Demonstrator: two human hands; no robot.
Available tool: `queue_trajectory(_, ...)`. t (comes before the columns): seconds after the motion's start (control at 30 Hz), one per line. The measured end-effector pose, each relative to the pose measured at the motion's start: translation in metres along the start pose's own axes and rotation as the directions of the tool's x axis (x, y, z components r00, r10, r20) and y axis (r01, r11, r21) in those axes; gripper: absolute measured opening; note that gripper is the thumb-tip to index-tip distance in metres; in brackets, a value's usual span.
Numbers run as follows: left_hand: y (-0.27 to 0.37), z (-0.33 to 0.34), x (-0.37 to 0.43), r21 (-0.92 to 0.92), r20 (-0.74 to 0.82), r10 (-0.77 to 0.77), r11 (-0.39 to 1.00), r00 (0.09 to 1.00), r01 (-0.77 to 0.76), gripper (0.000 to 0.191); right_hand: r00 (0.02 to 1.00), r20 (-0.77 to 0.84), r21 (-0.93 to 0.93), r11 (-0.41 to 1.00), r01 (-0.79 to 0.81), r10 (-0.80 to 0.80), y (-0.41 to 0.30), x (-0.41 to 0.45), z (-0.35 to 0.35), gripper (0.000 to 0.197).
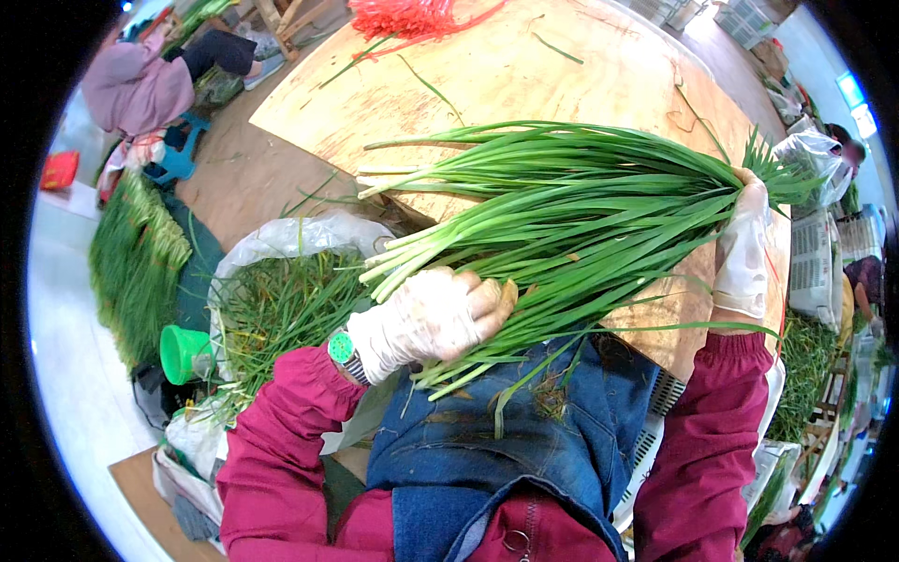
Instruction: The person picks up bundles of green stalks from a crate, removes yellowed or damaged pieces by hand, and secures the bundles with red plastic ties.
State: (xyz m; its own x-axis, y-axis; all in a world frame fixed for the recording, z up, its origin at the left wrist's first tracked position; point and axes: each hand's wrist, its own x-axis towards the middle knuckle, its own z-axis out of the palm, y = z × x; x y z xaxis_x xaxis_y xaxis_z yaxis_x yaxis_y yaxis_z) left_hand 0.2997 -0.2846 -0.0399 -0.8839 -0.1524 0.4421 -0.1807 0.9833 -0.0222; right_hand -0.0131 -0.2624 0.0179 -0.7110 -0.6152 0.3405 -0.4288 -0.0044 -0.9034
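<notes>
A large bunch of garlic chives (576,204) is spread over the front of a wooden board (506,77), its pale stem ends to the left. My right hand (748,232), in a thin translucent glove, is closed around the leaf end of the bunch at the board's right side. My left hand (449,309), gloved in white, lies at the near stems with curled fingers against them. Its fingertips partly hide the leaves, and I cannot tell how firmly it grips. Several loose leaves hang over the denim apron (484,428) on my lap.
Red plastic ties (400,15) lie at the board's far edge. Left stands a plastic-lined container of chive scraps (281,288), near a green cup (184,355) and stacked chives (133,260). A person (140,84) sits beyond. White crates (811,270) stand right.
</notes>
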Motion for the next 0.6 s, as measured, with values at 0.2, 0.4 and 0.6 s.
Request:
queue_trajectory(0.2,-0.002,-0.015,0.041,-0.055,-0.237,0.014,0.998,0.971,-0.027,0.028,0.986,0.131,0.1,0.988,-0.114,0.101,-0.02,-0.003,-0.007,0.036)
queue_trajectory(0.4,-0.009,-0.069,0.089,-0.235,-0.621,-0.226,0.967,0.751,0.096,0.024,0.869,0.079,0.431,0.769,-0.472,0.489,-0.046,0.033,0.001,0.015)
queue_trajectory(0.6,-0.018,-0.103,0.042,0.162,-0.598,-0.156,0.937,0.786,0.31,0.023,0.933,0.092,0.503,0.793,-0.344,0.347,-0.034,0.039,-0.003,0.011)
